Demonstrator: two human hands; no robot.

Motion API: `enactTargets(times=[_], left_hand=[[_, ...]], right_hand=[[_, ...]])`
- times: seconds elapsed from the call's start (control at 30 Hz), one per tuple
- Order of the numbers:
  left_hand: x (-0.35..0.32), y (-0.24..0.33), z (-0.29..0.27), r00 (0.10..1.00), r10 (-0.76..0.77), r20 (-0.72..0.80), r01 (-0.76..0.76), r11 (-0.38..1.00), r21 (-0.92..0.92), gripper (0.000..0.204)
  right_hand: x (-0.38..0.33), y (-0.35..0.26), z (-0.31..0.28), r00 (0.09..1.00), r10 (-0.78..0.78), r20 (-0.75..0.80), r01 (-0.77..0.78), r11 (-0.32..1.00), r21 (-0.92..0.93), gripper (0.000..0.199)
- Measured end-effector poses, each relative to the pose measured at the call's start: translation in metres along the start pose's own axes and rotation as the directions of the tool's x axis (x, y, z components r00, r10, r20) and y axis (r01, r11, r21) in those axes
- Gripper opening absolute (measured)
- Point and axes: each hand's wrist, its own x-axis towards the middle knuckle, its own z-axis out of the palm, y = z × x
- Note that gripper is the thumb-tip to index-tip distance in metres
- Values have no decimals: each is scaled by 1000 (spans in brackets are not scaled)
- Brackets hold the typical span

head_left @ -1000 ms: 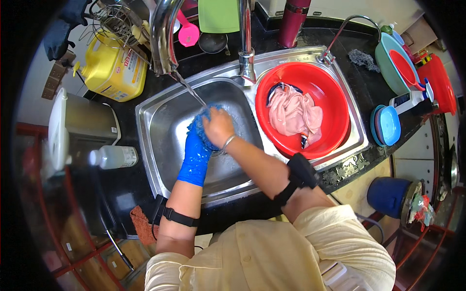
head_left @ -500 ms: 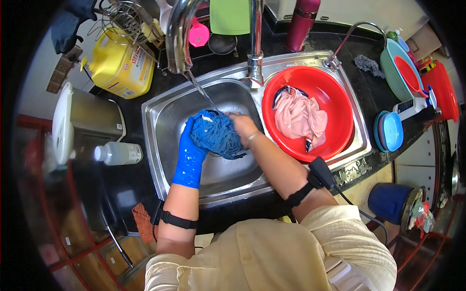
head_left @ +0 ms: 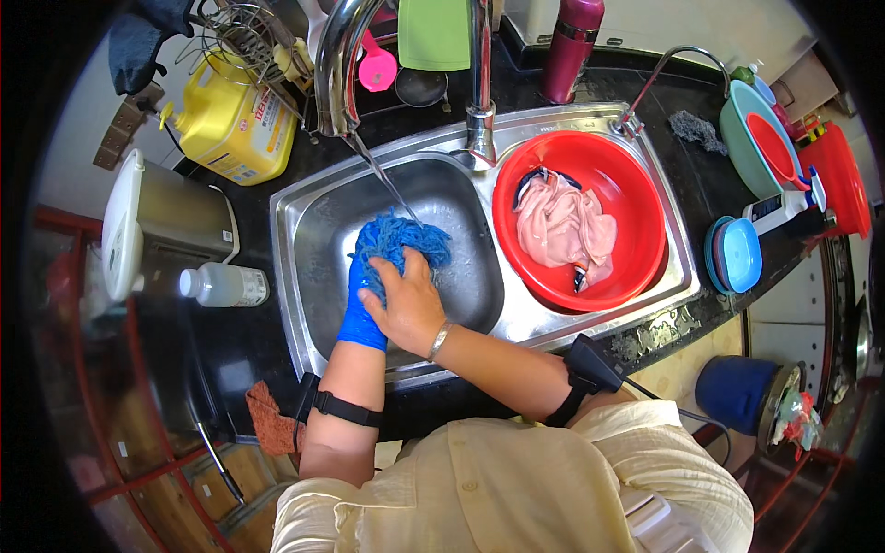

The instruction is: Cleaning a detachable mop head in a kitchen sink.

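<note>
A shaggy blue cloth (head_left: 402, 241) is bunched up over the steel sink (head_left: 318, 207), under a thin stream of water from the curved tap (head_left: 334, 64). My left hand (head_left: 361, 302), in a blue glove, grips the cloth from the left side. My right hand (head_left: 409, 304) is bare, wears a bracelet, and presses on the cloth from the near side. Both hands hold the same bundle above the basin floor.
A red basin (head_left: 636, 194) with pink cloth (head_left: 562, 226) fills the right sink bowl. On the black counter stand a yellow jug (head_left: 235, 124), a white bottle (head_left: 221, 286), a grey appliance (head_left: 157, 230), a maroon flask (head_left: 572, 46) and stacked bowls (head_left: 770, 138).
The blue cloth and both hands have shifted slightly toward me in the sink. My right hand now lies more on top of the bundle, squeezing it.
</note>
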Motion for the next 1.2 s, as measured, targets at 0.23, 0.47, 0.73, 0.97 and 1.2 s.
enactTargets(times=[0.23, 0.47, 0.73, 0.97, 1.2], left_hand=[[6, -7, -18, 954, 157, 256, -180, 981, 70, 31], [-15, -1, 40, 917, 217, -334, -112, 945, 306, 29], [-4, -3, 21, 969, 120, 215, -75, 975, -209, 47], [-14, 16, 46, 992, -9, -123, -20, 972, -235, 57], [-18, 6, 15, 932, -342, 124, 358, 922, -149, 74]], right_hand=[[30, 22, 0, 999, -19, 33, 18, 1000, 14, 24], [82, 96, -7, 901, 421, 105, -419, 781, 462, 51], [41, 11, -20, 993, -106, 57, 112, 987, -118, 45], [105, 64, -20, 974, 219, 63, -225, 967, 122, 32], [88, 25, -32, 946, -114, 305, 29, 962, 271, 24]])
